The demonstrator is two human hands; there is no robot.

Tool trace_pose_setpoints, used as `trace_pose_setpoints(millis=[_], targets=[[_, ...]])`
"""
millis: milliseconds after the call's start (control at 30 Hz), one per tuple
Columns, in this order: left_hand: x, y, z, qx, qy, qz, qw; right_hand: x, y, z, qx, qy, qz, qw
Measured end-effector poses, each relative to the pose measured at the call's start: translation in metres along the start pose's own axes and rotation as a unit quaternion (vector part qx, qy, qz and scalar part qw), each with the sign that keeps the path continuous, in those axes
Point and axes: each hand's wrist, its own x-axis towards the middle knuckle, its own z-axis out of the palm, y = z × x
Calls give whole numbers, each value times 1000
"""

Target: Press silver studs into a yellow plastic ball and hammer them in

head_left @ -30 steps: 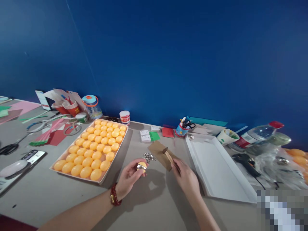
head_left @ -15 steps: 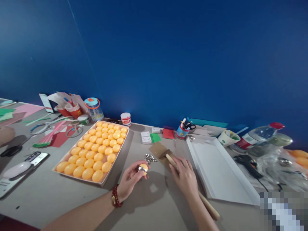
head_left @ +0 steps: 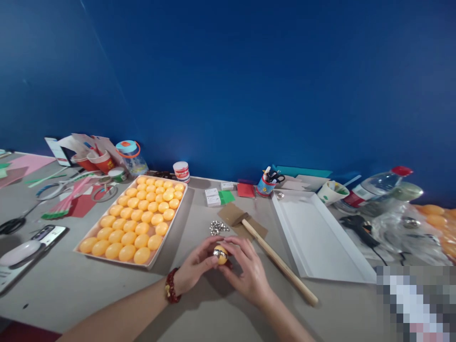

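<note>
Between my two hands is a yellow-orange ball [head_left: 223, 259] with shiny silver pieces in a band around it. My left hand [head_left: 192, 270] grips it from the left, thumb and fingers curled around. From the right, my right hand [head_left: 247, 274] has its fingertips closed against the same ball. Just beyond my fingers lies a small heap of shiny silver pieces [head_left: 218, 228]. A tool with a long wooden handle [head_left: 285, 268] rests to the right of my hands, its head on a brown sheet [head_left: 230, 213]; what kind of tool is unclear.
Left stands a shallow box [head_left: 153, 260] with rows of orange balls. A white tray [head_left: 320, 242] lies right, near a glue gun [head_left: 359, 230], a plastic bottle [head_left: 377, 187] and a paper cup [head_left: 331, 192]. Small white boxes [head_left: 213, 197] and a pen cup [head_left: 265, 185] stand behind.
My right hand has let go of the wooden handle and moved left onto the ball. The tool now lies on the table. My left hand still holds the ball.
</note>
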Motion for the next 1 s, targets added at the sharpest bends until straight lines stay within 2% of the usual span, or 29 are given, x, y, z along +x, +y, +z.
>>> trace_pose_setpoints(millis=[167,300,467,667,767,1000], targets=[[0,-3,-3,-73,11,-50,996,-1,0,1,33,-11,2,999],[1,-5,-6,-63,46,-79,994,-1,1,3,45,-11,-1,999],[0,-7,-7,-38,49,-60,996,0,1,4,48,-7,-4,999],[0,-8,-8,-7,1,-15,1000,-2,-1,5,53,-9,-3,999],[0,-7,-8,-12,-21,-24,999,-4,1,7,62,-2,-8,998],[1,-5,-9,3,2,-35,999,-4,5,7,73,-21,-4,997]])
